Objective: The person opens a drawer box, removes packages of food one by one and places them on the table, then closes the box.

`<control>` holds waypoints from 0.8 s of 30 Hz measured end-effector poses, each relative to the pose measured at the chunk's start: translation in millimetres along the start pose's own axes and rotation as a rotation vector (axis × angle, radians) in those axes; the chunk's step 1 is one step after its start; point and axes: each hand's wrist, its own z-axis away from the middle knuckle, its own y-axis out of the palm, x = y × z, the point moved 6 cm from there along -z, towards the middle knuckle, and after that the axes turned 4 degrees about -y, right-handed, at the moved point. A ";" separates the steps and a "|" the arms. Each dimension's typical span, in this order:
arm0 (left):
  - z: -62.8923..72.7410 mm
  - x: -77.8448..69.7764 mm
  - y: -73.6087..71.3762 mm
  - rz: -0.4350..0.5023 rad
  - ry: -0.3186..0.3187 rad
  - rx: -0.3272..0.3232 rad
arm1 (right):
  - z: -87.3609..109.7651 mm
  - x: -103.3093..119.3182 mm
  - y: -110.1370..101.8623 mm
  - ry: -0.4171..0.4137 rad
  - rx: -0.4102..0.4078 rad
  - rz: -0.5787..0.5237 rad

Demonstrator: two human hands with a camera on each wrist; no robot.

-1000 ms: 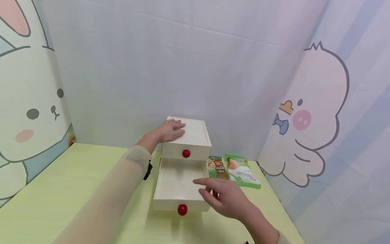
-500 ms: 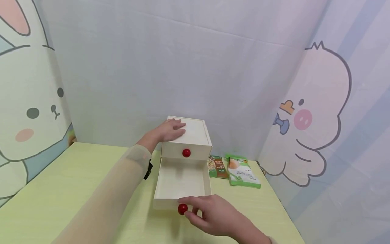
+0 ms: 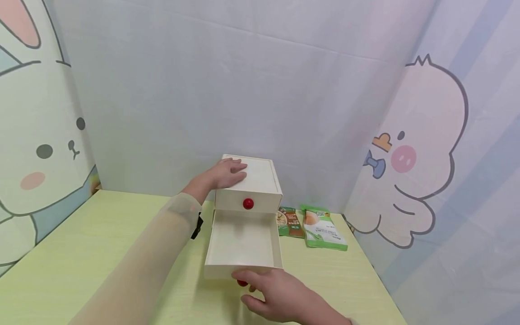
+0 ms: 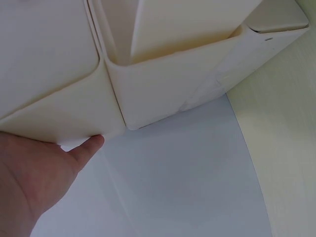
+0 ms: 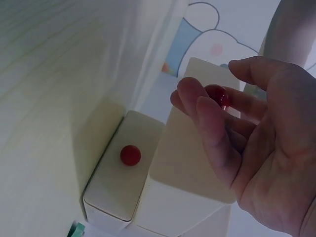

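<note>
**Pale yellow table (image 3: 122, 234) and creased cloth backdrop (image 3: 243, 90), with one drawer drawn out**

The lower drawer (image 3: 243, 246), a shallow, smooth white tray with a bare floor, juts from a boxy white cabinet (image 3: 262, 174) near the backdrop. Its round, glossy red knob (image 3: 242, 283) sits among the right hand (image 3: 280, 293)'s loosely bent fingers, thumb apart; whether skin touches it, I cannot tell. Above, the upper drawer (image 3: 231, 201) is closed, with a matching upper knob (image 3: 248, 204). The left hand (image 3: 222, 174) rests on the cabinet's flat top, fingers extended. Right of the cabinet lie a brown-and-green packet (image 3: 289, 222), partly hidden, and a white-and-green packet (image 3: 323, 229). The cloth carries a cartoon rabbit (image 3: 44, 117) and chick (image 3: 422, 131).
</note>
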 end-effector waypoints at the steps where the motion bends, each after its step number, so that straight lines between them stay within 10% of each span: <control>1: 0.3 -0.5 -0.2 -0.004 0.002 -0.001 | -0.4 -0.9 1.5 -0.001 -0.003 0.005; 24: 1.6 -1.9 0.4 0.007 -0.007 -0.002 | -5.5 -3.4 12.0 -0.152 -0.231 0.075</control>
